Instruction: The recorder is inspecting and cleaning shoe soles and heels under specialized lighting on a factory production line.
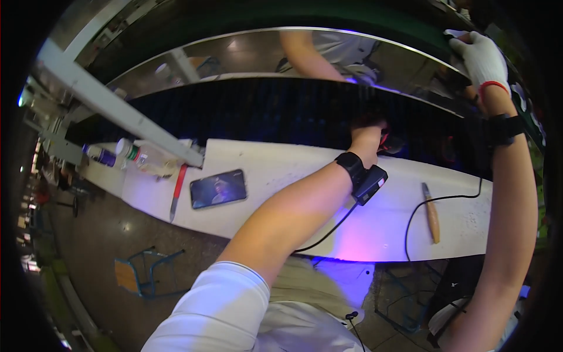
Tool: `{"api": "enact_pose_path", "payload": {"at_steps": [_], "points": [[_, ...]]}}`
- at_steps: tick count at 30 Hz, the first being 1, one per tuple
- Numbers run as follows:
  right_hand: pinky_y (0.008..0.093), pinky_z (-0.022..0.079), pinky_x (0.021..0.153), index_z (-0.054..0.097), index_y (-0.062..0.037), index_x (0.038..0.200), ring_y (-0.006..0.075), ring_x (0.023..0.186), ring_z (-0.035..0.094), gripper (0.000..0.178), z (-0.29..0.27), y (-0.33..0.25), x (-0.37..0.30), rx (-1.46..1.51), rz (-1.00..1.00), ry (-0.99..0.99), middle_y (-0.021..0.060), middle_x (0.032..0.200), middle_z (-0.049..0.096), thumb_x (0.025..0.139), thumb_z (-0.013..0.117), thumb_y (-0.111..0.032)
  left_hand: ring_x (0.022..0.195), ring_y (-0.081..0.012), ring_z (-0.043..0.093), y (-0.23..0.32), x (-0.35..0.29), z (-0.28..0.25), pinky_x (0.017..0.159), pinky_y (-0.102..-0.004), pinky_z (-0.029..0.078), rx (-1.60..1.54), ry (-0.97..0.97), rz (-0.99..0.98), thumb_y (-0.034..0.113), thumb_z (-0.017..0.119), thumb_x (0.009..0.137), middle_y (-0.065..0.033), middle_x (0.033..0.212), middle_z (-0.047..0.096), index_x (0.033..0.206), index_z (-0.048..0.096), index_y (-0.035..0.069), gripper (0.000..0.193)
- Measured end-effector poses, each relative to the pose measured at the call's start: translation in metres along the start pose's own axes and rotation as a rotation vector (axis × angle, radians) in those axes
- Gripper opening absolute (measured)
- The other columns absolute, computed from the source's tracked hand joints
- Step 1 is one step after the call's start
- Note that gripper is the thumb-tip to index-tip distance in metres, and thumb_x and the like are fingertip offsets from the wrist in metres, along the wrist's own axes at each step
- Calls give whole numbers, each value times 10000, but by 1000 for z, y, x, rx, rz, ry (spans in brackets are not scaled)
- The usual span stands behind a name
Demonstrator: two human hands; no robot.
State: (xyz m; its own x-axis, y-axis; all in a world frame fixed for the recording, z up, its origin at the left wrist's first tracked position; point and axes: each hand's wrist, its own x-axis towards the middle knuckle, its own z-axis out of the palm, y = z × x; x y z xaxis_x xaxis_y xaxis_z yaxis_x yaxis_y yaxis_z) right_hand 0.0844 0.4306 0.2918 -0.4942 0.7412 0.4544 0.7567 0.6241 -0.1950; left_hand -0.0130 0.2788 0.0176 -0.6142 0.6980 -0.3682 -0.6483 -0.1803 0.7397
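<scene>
My left hand [370, 123] reaches over the long dark surface beyond the white tabletop. Shadow hides its fingers, so I cannot tell whether they hold anything. A black strap with a small black box [372, 185] and cable sits on that wrist. Off to the far right, my right hand [484, 57] wears a white knitted glove with a red cuff. It is raised at the edge of the dark green surface [399, 26], fingers bent around a small white and dark thing [456, 34] too small to name. Another black strap [505, 129] circles the right wrist.
On the white tabletop [281, 170] lie a phone [219, 189], a red-handled blade [179, 190], a clear bottle [153, 161], a purple can [99, 154] and a wooden-handled tool [431, 214]. A grey metal post [123, 108] slants across the left. A blue-framed stool [146, 273] stands below.
</scene>
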Motion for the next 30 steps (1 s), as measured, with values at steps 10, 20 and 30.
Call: {"api": "enact_pose_path", "payload": {"at_steps": [10,20,30], "points": [[381,532,867,758,-119,1160,276,941,752,371,5,5,-4,-2,-48,134,120,1015,791,983,669,-432,1019,-173,691,77,-204,-163,899,-326,561,531,-161,8,79,603,941,-137,1234,685,1307,625,-27,382],[359,535,993,658,35,1284,227,1108,682,242,-77,21,-216,324,-424,392,133,1244,711,1069,599,-58,1397,-401,506,70,-250,-193,1165,-504,421,1666,-291,845,161,726,931,-180,1577,502,1466,582,76,560],[296,506,808,644,34,1098,144,878,632,158,-63,0,-371,601,66,-218,66,985,687,1015,639,-101,810,-384,718,70,-185,-118,861,-494,531,1726,-605,678,435,652,1011,-184,830,736,1041,684,19,418]]}}
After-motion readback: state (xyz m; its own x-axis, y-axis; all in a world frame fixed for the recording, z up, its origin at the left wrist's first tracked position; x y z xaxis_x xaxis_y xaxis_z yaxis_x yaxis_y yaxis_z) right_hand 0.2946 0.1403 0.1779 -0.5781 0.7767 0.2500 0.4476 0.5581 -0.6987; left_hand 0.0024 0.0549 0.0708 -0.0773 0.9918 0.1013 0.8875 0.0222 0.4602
